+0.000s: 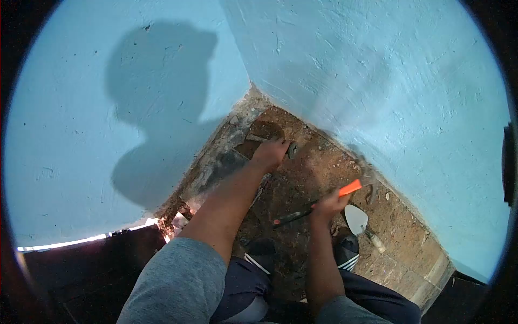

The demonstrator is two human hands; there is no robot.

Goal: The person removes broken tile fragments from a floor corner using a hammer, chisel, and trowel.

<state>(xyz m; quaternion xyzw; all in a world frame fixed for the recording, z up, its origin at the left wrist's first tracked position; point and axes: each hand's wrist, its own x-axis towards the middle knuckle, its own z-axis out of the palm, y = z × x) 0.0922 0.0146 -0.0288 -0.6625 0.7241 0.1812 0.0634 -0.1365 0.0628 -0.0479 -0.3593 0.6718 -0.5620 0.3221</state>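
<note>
My left hand [271, 153] reaches down to the dirt floor near the wall corner, its fingers closed around or against something too small to make out. Just right of it lies a small grey piece [292, 150]. A hammer-like tool [349, 188] with an orange and black handle is gripped in my right hand [328, 206]; its far end at the upper right is blurred. Beside my right foot, a trowel [356, 219] with a pale blade and wooden handle lies on the floor.
Blue walls [334, 70] meet in a corner ahead, with a rough broken edge along their base. My feet, in dark striped slippers [346, 251], stand on the brown dirt floor [399, 243]. Rubble [179, 220] lies at the left, by a bright gap.
</note>
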